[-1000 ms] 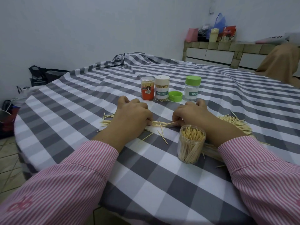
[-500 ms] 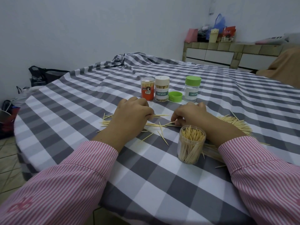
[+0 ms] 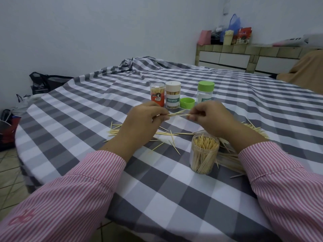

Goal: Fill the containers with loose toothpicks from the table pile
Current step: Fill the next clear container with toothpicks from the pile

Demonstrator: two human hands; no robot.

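Both hands are lifted above the checked tablecloth point(image 3: 174, 198) at the centre of the frame; the left hand point(image 3: 139, 123) and the right hand point(image 3: 212, 117) each pinch one end of a small bundle of toothpicks point(image 3: 178, 114) stretched level between them, fingers curled round it; the hands stand close together, joined only by the bundle.

Below them loose toothpicks point(image 3: 164, 135) lie scattered on the cloth, and a thicker pile point(image 3: 227, 159) runs along the right, partly hidden under the right sleeve point(image 3: 283, 189); just left of that pile stands one open clear container point(image 3: 204, 154), packed with upright toothpicks and touching neither hand.

Above the hands stand three capped containers in a row: a red one point(image 3: 157, 96), a white-capped one point(image 3: 172, 94) and a green-capped one point(image 3: 205, 91), with one loose green lid point(image 3: 187, 103) between the last two; the right hand's knuckles overlap the green-capped one's base.

The table's rounded edge falls away at lower left; bare cloth spreads across the lower middle of the frame and far beyond the row toward the upper right.
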